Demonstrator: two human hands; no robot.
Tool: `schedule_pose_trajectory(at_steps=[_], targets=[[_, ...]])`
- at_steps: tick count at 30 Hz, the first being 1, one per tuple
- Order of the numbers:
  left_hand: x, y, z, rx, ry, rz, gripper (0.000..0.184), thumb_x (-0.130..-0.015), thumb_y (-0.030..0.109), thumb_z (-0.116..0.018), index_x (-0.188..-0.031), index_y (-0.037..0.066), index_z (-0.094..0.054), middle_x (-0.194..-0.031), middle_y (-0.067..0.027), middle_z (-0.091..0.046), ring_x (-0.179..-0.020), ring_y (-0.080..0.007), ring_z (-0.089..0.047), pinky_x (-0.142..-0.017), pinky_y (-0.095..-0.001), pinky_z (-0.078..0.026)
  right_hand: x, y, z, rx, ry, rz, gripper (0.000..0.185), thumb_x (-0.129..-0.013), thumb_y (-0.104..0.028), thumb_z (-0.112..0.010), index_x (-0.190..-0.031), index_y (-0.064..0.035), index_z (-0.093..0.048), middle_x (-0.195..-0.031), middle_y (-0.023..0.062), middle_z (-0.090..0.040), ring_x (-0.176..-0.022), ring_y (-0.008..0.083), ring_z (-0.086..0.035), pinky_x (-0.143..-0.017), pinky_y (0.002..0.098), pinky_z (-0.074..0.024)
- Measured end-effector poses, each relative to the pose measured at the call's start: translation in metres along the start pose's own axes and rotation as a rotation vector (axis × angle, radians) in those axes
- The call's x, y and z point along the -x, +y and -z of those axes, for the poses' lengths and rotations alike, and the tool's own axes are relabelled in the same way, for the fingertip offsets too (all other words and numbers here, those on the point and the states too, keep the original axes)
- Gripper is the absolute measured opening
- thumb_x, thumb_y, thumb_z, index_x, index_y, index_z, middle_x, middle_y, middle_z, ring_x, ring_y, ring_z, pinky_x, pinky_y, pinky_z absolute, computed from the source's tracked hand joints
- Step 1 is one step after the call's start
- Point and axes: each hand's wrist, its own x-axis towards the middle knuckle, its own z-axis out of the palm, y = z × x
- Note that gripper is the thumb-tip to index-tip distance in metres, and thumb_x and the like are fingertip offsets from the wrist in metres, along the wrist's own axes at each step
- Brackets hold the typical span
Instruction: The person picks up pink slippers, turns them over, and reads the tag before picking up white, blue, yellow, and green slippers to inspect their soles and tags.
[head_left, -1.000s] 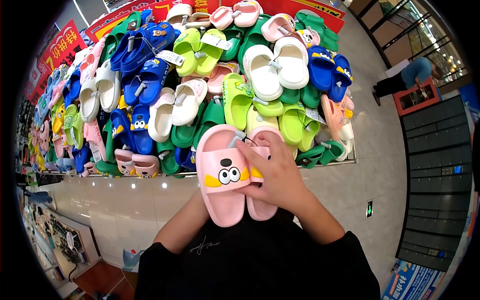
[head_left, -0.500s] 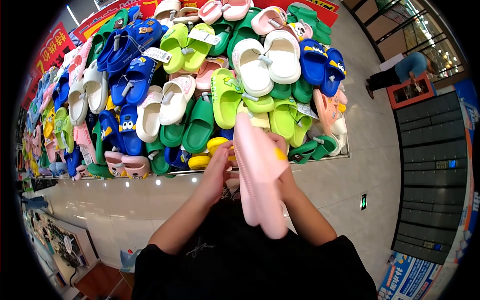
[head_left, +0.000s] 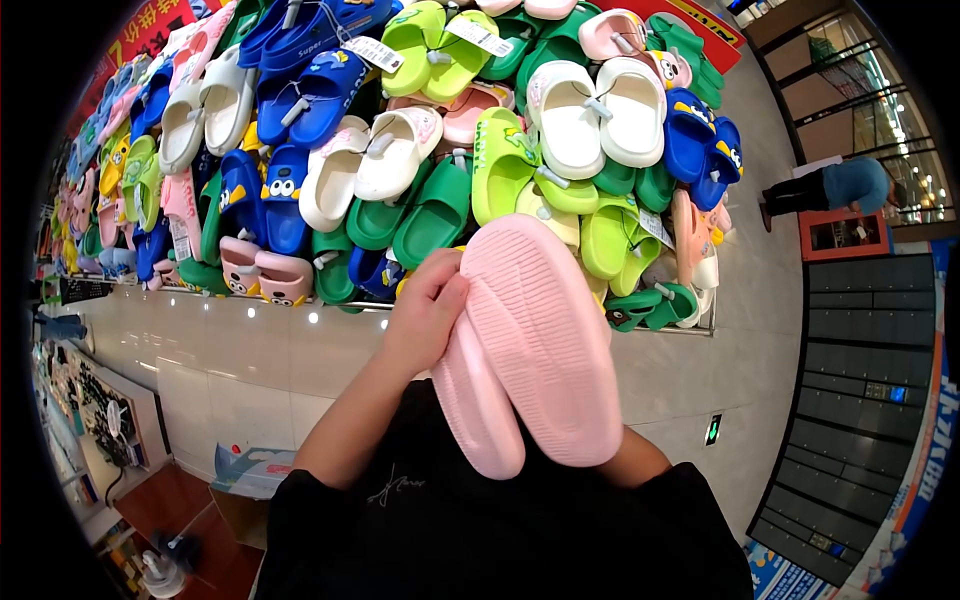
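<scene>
A pair of pink slippers (head_left: pixel 545 340) is held up in front of my chest, ribbed soles facing me, one overlapping the other. My left hand (head_left: pixel 428 308) grips their upper left edge, thumb on the near side and fingers behind. My right hand is hidden behind the slippers; only its forearm (head_left: pixel 642 458) shows at the lower right. Just beyond them lies a big pile of slippers, among them a green pair (head_left: pixel 435 212), a white pair (head_left: pixel 570 120) and lime ones (head_left: pixel 505 165). Grey clips and white tags hang on several of these.
A metal rail (head_left: pixel 375 306) edges the display. Tiled floor (head_left: pixel 690 370) stretches to the right, toward grey lockers (head_left: pixel 830 400). A person in a blue top (head_left: pixel 855 187) bends over a red box (head_left: pixel 845 235). At the lower left stands a cardboard box (head_left: pixel 240 510).
The pink slippers have turned from edge-on to show their soles to me. My left hand has closed on their edge, and my right hand has gone behind them. The view has shifted slightly.
</scene>
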Motion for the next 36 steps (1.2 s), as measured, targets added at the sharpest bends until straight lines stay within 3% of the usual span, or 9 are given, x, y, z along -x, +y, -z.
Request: schedule_pose_trajectory(at_steps=[7,15,22,25,28,29,30,33,36], targets=[[-0.007,0.033,0.040,-0.066,-0.110,0.264,0.037,-0.099,0.026,-0.059,-0.123,-0.001,-0.062,-0.098,-0.0053,-0.067,-0.090,-0.0104,-0.060,-0.082,-0.0275,-0.049,-0.008,0.002,-0.014,-0.011,-0.042,-0.034,0.054,-0.090,-0.019,-0.062,-0.140,-0.0039,-0.047,-0.127,0.0136,-0.054,-0.116,0.0301,-0.054,-0.103,0.0431,-0.0418],[-0.029,0.034,0.052,0.151,-0.472,0.263,0.038,-0.101,0.024,-0.056,-0.126,-0.003,-0.060,-0.112,-0.0046,-0.067,-0.099,-0.0095,-0.061,-0.089,-0.0280,-0.050,-0.006,-0.003,-0.009,-0.015,-0.032,-0.051,0.050,-0.095,-0.020,-0.058,-0.140,-0.0028,-0.045,-0.128,0.0129,-0.056,-0.115,0.0286,-0.055,-0.103,0.0428,-0.0418],[-0.012,0.015,0.048,0.307,-0.106,0.247,0.040,-0.096,0.021,-0.059,-0.128,-0.004,-0.058,-0.116,-0.0087,-0.066,-0.102,-0.0146,-0.062,-0.091,-0.0301,-0.050,0.035,-0.011,0.027,0.031,0.067,-0.092,0.047,-0.099,-0.022,-0.055,-0.140,-0.0020,-0.044,-0.128,0.0124,-0.057,-0.115,0.0274,-0.056,-0.104,0.0425,-0.0419],[0.002,0.008,0.044,0.244,0.168,0.212,0.037,-0.098,0.019,-0.054,-0.126,-0.005,-0.059,-0.116,-0.0112,-0.067,-0.101,-0.0156,-0.063,-0.091,-0.0295,-0.049,0.048,-0.020,0.040,-0.219,-0.007,-0.162,0.073,-0.100,-0.063,-0.035,-0.139,-0.0027,-0.040,-0.128,0.0191,-0.058,-0.109,0.0277,-0.059,-0.085,0.0381,-0.0491],[0.012,0.003,0.036,0.228,0.236,0.216,0.036,-0.099,0.019,-0.052,-0.125,-0.005,-0.059,-0.115,-0.0113,-0.067,-0.100,-0.0155,-0.062,-0.089,-0.0292,-0.049,0.047,-0.027,0.029,-0.168,-0.087,-0.070,0.061,-0.103,-0.052,-0.037,-0.142,-0.0048,-0.037,-0.121,0.0144,-0.060,-0.111,0.0231,-0.058,-0.088,0.0353,-0.0472],[0.013,0.002,0.030,0.252,0.285,0.223,0.036,-0.100,0.020,-0.052,-0.123,-0.006,-0.060,-0.114,-0.0111,-0.067,-0.100,-0.0152,-0.063,-0.087,-0.0289,-0.049,0.048,-0.025,0.026,-0.062,-0.064,-0.082,0.090,-0.091,-0.073,-0.048,-0.145,-0.0045,-0.027,-0.123,0.0152,-0.056,-0.108,0.0262,-0.059,-0.088,0.0378,-0.0486],[0.015,0.000,0.027,0.248,0.280,0.226,0.036,-0.100,0.020,-0.052,-0.123,-0.006,-0.060,-0.114,-0.0111,-0.067,-0.100,-0.0152,-0.063,-0.087,-0.0289,-0.049,0.051,-0.022,0.021,-0.066,-0.059,-0.080,0.090,-0.091,-0.073,-0.048,-0.145,-0.0045,-0.027,-0.123,0.0152,-0.056,-0.108,0.0262,-0.059,-0.088,0.0378,-0.0486],[0.019,-0.005,0.022,0.164,0.262,0.296,0.042,-0.105,0.027,-0.044,-0.128,-0.006,-0.054,-0.120,-0.0120,-0.064,-0.106,-0.0177,-0.061,-0.093,-0.0311,-0.047,0.058,-0.018,0.015,-0.064,-0.097,0.079,0.082,-0.093,-0.036,-0.069,-0.149,-0.0044,-0.018,-0.121,0.0148,-0.054,-0.107,0.0209,-0.058,-0.090,0.0351,-0.0484],[0.027,-0.011,0.016,0.114,0.280,0.321,0.042,-0.104,0.027,-0.047,-0.130,-0.006,-0.053,-0.120,-0.0116,-0.064,-0.107,-0.0171,-0.061,-0.093,-0.0305,-0.047,0.065,-0.009,0.022,-0.062,0.049,0.022,0.064,-0.099,-0.026,-0.060,-0.147,-0.0023,-0.025,-0.119,0.0136,-0.057,-0.103,0.0195,-0.061,-0.091,0.0349,-0.0500]])
